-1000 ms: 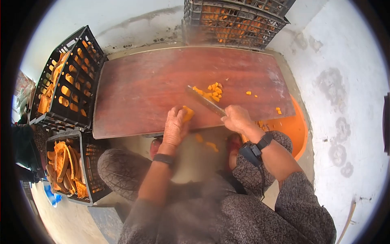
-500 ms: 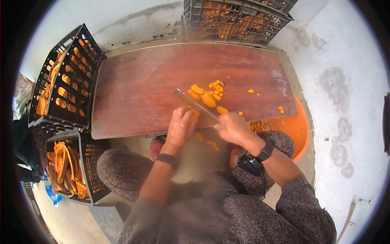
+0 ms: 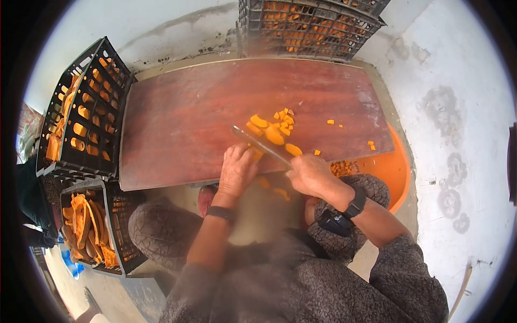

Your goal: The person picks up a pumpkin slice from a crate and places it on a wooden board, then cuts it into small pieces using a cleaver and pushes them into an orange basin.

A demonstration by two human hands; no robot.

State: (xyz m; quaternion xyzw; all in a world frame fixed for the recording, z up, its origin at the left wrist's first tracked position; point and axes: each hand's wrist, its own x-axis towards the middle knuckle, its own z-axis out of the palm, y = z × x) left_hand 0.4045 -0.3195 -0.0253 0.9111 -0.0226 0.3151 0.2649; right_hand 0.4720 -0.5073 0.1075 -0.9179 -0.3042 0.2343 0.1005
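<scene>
My right hand (image 3: pixel 312 175) is closed around the handle of a knife (image 3: pixel 264 147), whose blade slants up and left over the near edge of the board (image 3: pixel 183 118). Close to the blade, my left hand (image 3: pixel 238 168) has its fingers curled on an orange pumpkin piece (image 3: pixel 258 154), partly hidden by fingers and blade. Just beyond the knife lie several pumpkin slices (image 3: pixel 274 135) and small cut cubes (image 3: pixel 284 115). A few stray cubes (image 3: pixel 330 122) are scattered to the right. Below the board's edge, blurred orange pieces (image 3: pixel 281 194) show between my legs.
An orange basin (image 3: pixel 399 167) holding pumpkin cubes (image 3: pixel 341 168) sits under the board's right end. Black crates of pumpkin stand at the left (image 3: pixel 89 145), lower left (image 3: pixel 126 237) and back (image 3: pixel 312 32). A white wall (image 3: pixel 458 134) rises on the right.
The knife and my right hand have shifted slightly down toward me. My left hand still presses the pumpkin piece. Part of another person's limb now shows at the lower left.
</scene>
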